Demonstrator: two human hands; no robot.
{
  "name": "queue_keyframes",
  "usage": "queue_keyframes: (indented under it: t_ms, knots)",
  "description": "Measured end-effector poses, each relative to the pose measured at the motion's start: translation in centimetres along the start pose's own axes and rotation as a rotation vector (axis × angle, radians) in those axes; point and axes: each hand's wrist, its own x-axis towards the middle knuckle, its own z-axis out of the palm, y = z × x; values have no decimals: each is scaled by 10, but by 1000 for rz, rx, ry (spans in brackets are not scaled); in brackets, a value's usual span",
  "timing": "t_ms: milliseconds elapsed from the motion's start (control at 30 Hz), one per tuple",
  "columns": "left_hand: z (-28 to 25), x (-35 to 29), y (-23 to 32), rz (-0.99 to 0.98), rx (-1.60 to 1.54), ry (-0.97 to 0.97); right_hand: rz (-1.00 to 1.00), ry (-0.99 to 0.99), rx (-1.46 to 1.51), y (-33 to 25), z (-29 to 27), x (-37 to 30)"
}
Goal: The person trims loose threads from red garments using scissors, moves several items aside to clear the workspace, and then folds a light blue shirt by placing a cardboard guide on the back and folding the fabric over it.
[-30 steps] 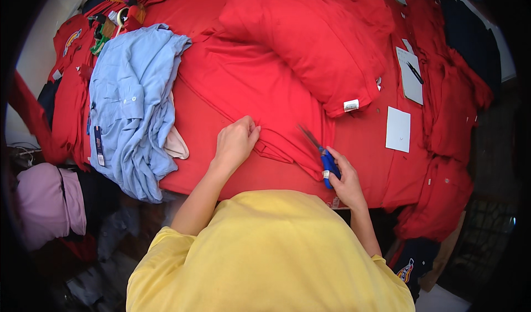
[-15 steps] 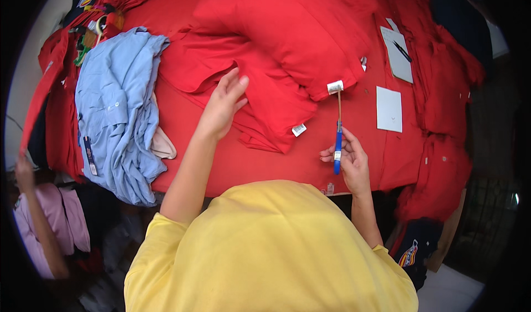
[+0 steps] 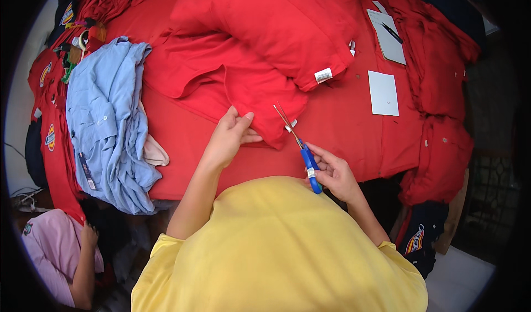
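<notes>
Gripping right hand (image 3: 336,176): your fingers grasp blue-handled metal scissors (image 3: 310,166); angle tips clear of the red cloth garment (image 3: 260,99).
Left hand (image 3: 228,138): bent fingers at its near edge; can't tell if pinching.

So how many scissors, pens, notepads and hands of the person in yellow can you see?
Blue-handled scissors: 1
Black pen: 1
Notepad: 1
Hands of the person in yellow, left hand and right hand: 2
Total: 5
</notes>
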Motion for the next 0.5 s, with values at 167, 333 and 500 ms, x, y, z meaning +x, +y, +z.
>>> queue_keyframes:
  t_ms: [167, 333, 500]
  knots:
    - [21, -14, -3, -12, -392, 58, -183, 40, -534, -1, -5, -7]
    - [33, -22, -5, 24, -626, -4, -166, 80, -726, -10, 2, -7]
    - [36, -21, 1, 81, -560, -11, -298, 113, -739, -8, 5, -2]
